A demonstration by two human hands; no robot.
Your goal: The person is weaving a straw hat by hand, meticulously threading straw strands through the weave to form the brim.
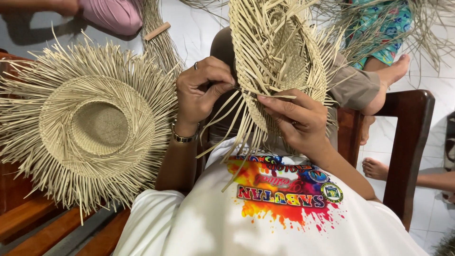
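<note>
L hand (201, 90): raised at chest height, wrist bent, fingers curled in, thumb and forefinger pinched tight. Ring on one finger, bracelet at wrist; forearm runs down toward torso. R hand (296, 118): just beside L, back to camera, forefinger extended left toward L's pinch, other fingers curled in a grip. Both forearms bare, elbows bent, close to body.
</note>
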